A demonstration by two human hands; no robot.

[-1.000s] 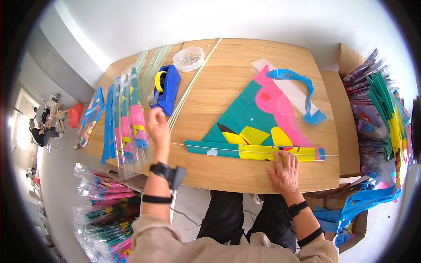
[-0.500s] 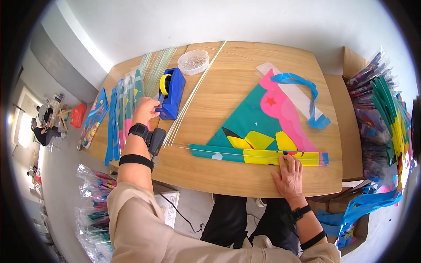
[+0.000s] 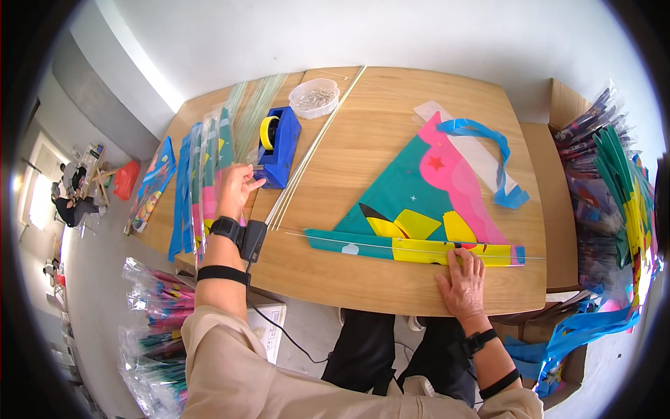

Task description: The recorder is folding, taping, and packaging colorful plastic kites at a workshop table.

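Head view: looks down on a wooden table (image 3: 363,160); take clock directions from its middle, with the wearer at six. Beyond the edge at three, find a cardboard carton (image 3: 555,202), likely kept beside the top to save working room. Toward three on the top itself, see a teal-and-pink triangular sheet (image 3: 394,181) lying flat, with a folded strip (image 3: 419,255) turned toward the body, presumably for easy reach. At nine, note plastic-wrapped packs (image 3: 209,167) laid lengthwise side by side, apparently set aside from the working area. At ten, see a blue tape dispenser (image 3: 285,150) with the cutting end toward the wearer, probably to suit the left side. Around four, see the right hand (image 3: 463,285) resting palm-down on the folded strip, with fingers slightly bent and clenched on nothing, seemingly pressing to keep the fold from shifting. At nine, see the left hand (image 3: 237,183) just by the dispenser's near end, with fingers bent; cannot tell a pinch on tape from bare contact. Near eleven, find a clear tub (image 3: 300,112) of small pieces, perhaps pushed far out to avoid spilling. Finally, along the folded strip, trace a thin rod (image 3: 370,244), poking out past both ends.
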